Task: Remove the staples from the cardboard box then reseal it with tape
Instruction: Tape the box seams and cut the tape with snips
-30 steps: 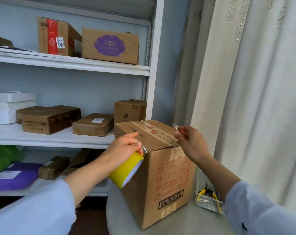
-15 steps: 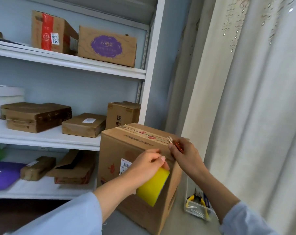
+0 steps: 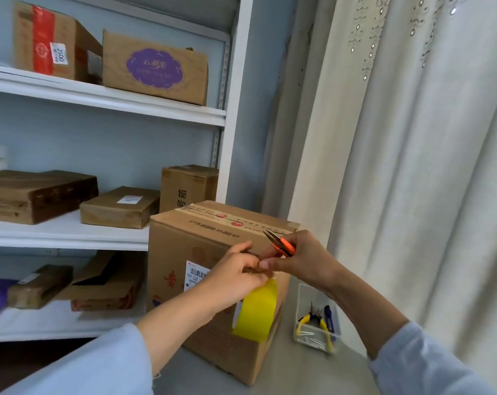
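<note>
A brown cardboard box [image 3: 190, 240] with printed tape along its top seam stands on a grey round table [image 3: 298, 369]. My left hand [image 3: 236, 277] grips a yellow tape roll [image 3: 256, 312] against the box's near upper corner. My right hand [image 3: 304, 260] holds small orange-handled snips [image 3: 281, 243], blades pointing up-left over the box's top edge. The fingers of both hands meet at the corner, where a strip of tape seems to run from the roll.
A clear plastic tray [image 3: 317, 337] right of the box holds yellow-handled pliers, a blue tool and loose staples. White shelves [image 3: 99, 235] with several cardboard boxes stand behind and left. A pale curtain [image 3: 412, 166] hangs close on the right.
My right hand has come down from above the box top to its corner, meeting my left hand. The roll hangs lower against the box. The view has swung.
</note>
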Available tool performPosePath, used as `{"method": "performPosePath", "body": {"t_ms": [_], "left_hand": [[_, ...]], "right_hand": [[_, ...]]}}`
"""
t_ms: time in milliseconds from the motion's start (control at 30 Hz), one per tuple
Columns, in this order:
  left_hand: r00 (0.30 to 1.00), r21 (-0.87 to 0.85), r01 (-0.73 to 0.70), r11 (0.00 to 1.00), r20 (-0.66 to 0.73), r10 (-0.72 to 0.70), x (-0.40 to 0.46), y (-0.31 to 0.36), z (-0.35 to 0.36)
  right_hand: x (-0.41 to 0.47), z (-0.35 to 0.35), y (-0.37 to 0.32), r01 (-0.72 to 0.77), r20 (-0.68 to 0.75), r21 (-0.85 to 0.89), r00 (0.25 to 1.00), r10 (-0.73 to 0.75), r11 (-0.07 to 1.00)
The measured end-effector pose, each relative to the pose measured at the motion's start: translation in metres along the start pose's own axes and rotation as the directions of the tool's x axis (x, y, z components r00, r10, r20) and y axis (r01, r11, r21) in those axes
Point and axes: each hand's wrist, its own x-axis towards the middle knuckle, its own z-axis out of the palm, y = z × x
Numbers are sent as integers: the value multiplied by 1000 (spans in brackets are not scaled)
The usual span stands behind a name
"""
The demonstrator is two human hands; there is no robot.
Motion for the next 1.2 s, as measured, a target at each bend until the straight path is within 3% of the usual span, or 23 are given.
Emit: {"method": "performPosePath", "body": {"t_ms": [267, 333, 467, 633, 900, 1200], "left_hand": [[998, 51, 37, 998, -55, -34, -8, -1, 2], [994, -13, 44, 999, -96, -45, -10, 1, 2], [991, -228, 123, 966, -29, -133, -9, 1, -1], [986, -323, 156, 933, -3, -166, -11, 6, -7], [964, -313, 263, 913, 125, -235, -4, 11, -27], [936, -212, 342, 915, 158, -314, 2, 1, -32]], "right_hand": [[-2, 7, -1, -5, -117, -52, 993, -2, 999], [1, 7, -6, 14, -175, -82, 984, -28, 997], [8, 11, -9, -14, -203, -266, 978, -42, 964], [5, 16, -17, 16, -196, -463, 973, -120, 886], [-4, 18, -29, 106, -160, -539, 961, -225, 835], [-5, 23, -30, 162, -161, -431, 954, -252, 888]]}}
